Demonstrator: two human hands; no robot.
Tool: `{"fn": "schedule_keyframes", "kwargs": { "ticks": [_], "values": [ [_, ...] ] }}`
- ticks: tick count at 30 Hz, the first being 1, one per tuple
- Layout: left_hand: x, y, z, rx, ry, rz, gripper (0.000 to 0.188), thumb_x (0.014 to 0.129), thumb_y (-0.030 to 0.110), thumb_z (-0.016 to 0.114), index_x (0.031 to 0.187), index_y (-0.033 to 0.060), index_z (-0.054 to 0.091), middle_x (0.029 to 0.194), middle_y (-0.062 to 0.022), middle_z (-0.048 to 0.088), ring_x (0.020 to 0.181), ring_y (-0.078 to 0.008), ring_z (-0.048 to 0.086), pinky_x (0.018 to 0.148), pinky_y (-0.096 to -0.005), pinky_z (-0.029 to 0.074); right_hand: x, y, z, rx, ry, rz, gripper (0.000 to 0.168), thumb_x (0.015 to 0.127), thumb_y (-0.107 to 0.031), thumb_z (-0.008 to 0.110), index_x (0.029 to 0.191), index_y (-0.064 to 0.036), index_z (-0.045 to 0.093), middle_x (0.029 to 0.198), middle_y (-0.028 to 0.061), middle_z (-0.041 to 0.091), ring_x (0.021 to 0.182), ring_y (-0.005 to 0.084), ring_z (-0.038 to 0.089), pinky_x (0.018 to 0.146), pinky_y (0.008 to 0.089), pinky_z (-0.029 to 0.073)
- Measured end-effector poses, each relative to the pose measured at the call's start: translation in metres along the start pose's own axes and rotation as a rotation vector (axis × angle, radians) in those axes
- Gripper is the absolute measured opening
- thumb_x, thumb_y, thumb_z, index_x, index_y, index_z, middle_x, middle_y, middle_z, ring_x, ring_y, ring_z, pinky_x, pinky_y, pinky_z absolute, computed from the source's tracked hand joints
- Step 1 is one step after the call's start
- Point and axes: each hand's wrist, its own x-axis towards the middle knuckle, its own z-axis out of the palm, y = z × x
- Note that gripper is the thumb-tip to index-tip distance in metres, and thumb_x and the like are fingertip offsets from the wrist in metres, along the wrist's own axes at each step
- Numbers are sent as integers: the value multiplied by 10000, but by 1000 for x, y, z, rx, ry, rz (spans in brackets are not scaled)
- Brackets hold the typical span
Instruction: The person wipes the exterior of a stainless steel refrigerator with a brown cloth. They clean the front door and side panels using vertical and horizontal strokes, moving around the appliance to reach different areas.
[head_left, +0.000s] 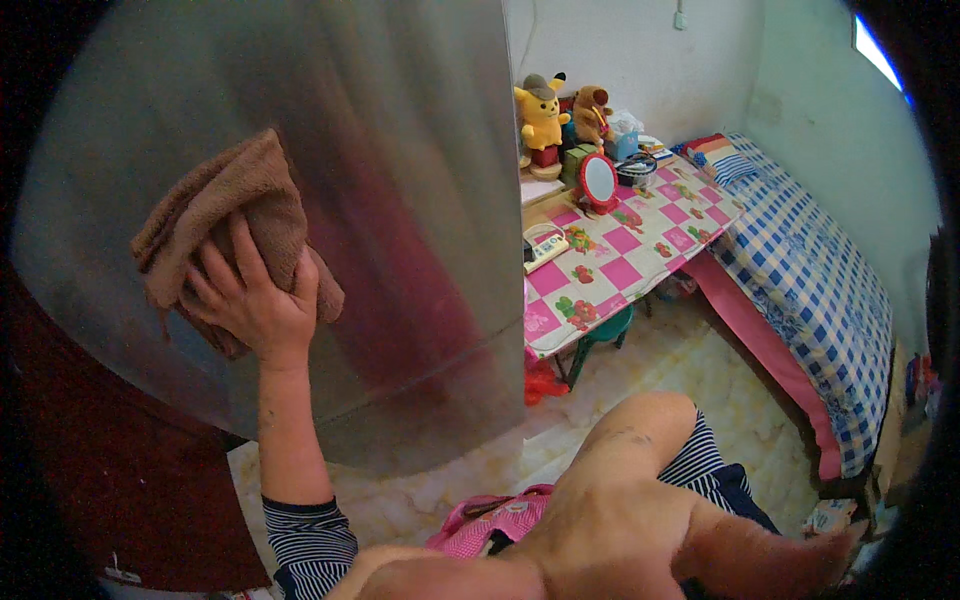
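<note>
My left hand (251, 300), in a striped sleeve, presses a folded brown terry cloth (259, 202) against a tall, shiny grey panel (420, 150). Its fingers are spread over the cloth, with the thumb at the right edge. The panel has a blurred pink reflection and a seam low down. My right arm is bent sharply in front of me; my right hand (615, 532) is very near the camera, blurred and partly cut off by the bottom edge. Whether it holds anything cannot be told. A pink patterned cloth garment (502, 517) shows at my front.
Right of the panel stands a table with a pink checked cover (630, 262), bearing plush toys (544, 120), a red-framed mirror (599, 182) and a power strip (546, 251). A green stool (607, 330) is below. A blue checked cover (810, 300) drapes at right; a dark red surface (127, 480) lies lower left.
</note>
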Motion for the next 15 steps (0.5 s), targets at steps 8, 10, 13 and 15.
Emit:
{"fn": "schedule_keyframes", "kwargs": {
  "ticks": [8, 10, 13, 15],
  "values": [
    [-18, 12, -1, -1, -66, -3, 706, 798, 581, 516, 1375, 187, 412, 1377, -182, 373, 1264, -432, 288, 998, -669, 142, -67, -8, -22, -64, 512, 320, 778, 819, -755, 349, 998, -45, 610, 1283, 118, 261, 1161, 203, 293, 1015, 362, 216],
    [-25, 22, 7, -40, -37, 19, 712, 776, 589, 544, 1362, 203, 424, 1384, -178, 366, 1259, -432, 289, 997, -690, 117, -92, -20, -20, -76, 704, 405, 672, 886, -657, 350, 978, -43, 605, 1262, 91, 287, 1182, 211, 287, 1036, 377, 204],
    [-34, 43, 7, -31, -128, 25, 720, 750, 585, 577, 1355, 222, 428, 1374, -177, 373, 1235, -433, 315, 988, -702, 126, -129, -37, -19, -184, 857, 597, 656, 898, -636, 345, 976, -39, 604, 1250, 85, 305, 1178, 210, 301, 1033, 377, 209],
    [-45, 60, 10, -62, -213, 52, 724, 720, 576, 609, 1347, 260, 430, 1351, -136, 391, 1215, -415, 340, 956, -707, 176, -146, -47, -18, -222, 878, 632, 621, 894, -620, 384, 961, -46, 609, 1236, 78, 324, 1178, 203, 321, 1026, 378, 241]
  ]
}}
